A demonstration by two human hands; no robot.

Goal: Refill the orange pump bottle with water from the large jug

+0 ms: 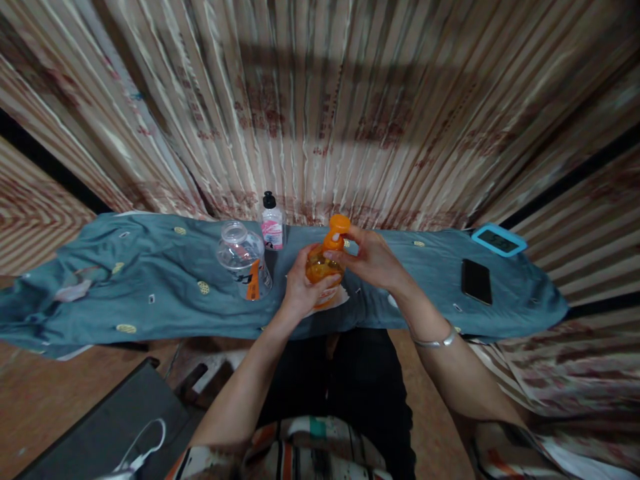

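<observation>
At bench centre, 12 o'clock of the torso: left hand fingers wrap the orange bottle; right hand fingers pinch its pump head, apparently seated. Clear jar at 9 o'clock.

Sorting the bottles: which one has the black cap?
The small pink-labelled bottle standing by the curtain; the clear bottle lies open-topped, and the held orange bottle has an orange pump.

No legible text; labels on clear bottle, pink-label bottle blurred.
</observation>
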